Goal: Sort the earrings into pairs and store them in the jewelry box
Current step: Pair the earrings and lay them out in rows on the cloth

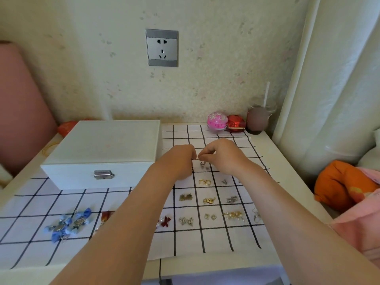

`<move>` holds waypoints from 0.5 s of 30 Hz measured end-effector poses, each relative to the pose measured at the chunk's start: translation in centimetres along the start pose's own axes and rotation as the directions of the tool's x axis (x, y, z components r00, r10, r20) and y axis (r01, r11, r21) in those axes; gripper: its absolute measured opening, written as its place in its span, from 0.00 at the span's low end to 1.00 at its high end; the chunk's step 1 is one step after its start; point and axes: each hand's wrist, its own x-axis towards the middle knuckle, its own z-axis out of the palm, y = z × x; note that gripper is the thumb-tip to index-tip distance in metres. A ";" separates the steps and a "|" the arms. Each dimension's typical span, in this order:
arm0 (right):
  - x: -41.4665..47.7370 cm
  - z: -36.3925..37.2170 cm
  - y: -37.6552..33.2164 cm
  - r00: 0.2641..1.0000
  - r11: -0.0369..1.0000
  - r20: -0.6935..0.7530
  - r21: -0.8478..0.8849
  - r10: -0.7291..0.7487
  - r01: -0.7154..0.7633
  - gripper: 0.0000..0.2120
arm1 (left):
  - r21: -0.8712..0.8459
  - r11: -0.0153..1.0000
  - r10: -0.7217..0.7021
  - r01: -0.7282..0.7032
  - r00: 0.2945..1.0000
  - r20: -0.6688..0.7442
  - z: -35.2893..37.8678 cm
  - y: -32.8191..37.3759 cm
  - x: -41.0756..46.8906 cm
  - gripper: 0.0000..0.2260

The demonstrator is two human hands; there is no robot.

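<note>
The right hand (224,158) is over the middle of the cloth, thumb and forefinger nipped together on the hook of a small silver drop earring (203,165), which hangs just under the fingertips. Tight against it at 9 o'clock is the left hand (181,161), fingers curled under and tips meeting the right's. Whether it has hold of anything cannot be told from here.

At 6 o'clock from the hands, pieces sit in the squares of the white cloth with black grid lines (216,239). A pair of gold hoop earrings (205,182) lies nearest, with bronze leaf-shaped earrings (185,197) and a gold cluster pair (209,200) below. In the next row are a dark red bow earring with pearls (164,221) and small square studs (210,216). Out at 8 o'clock lie the big blue fabric flower earrings (70,223), well apart from the rest.

At 9 o'clock stands the white rectangular jewelry box (102,145), lid down, silver clasp (103,174) facing the person. Towards 1 o'clock, against the wall, a round pink tin (217,122) touches a small red box (236,123), with a cup with a white straw (258,120) just beside. High at 12 o'clock is a grey wall socket (161,47).
</note>
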 end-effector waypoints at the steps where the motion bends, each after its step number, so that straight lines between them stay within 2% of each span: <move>1: 0.1 0.0 0.0 1.000 1.000 -0.010 0.007 -0.002 0.002 0.03 | 0.001 1.000 0.002 -0.002 1.000 -0.006 -0.1 0.0 0.0 0.19; 7: 0.2 -0.4 0.5 0.999 0.999 -0.013 -0.030 0.042 -0.042 0.10 | -0.028 0.999 0.015 -0.016 0.999 -0.051 -0.7 0.5 0.1 0.21; 10: -0.1 -1.3 0.4 0.998 0.998 -0.042 -0.055 0.040 -0.042 0.08 | -0.008 1.000 0.026 -0.026 0.999 -0.040 -0.7 0.9 0.1 0.21; 13: -0.9 -2.2 0.0 0.999 0.986 0.026 -0.161 0.038 -0.034 0.09 | 0.021 0.999 0.038 -0.037 0.999 -0.036 -0.5 1.1 0.2 0.17; 15: -1.3 -2.4 -0.1 0.996 0.972 0.078 -0.232 0.047 -0.028 0.07 | 0.036 0.999 0.032 -0.031 0.999 -0.027 -0.4 1.1 0.3 0.14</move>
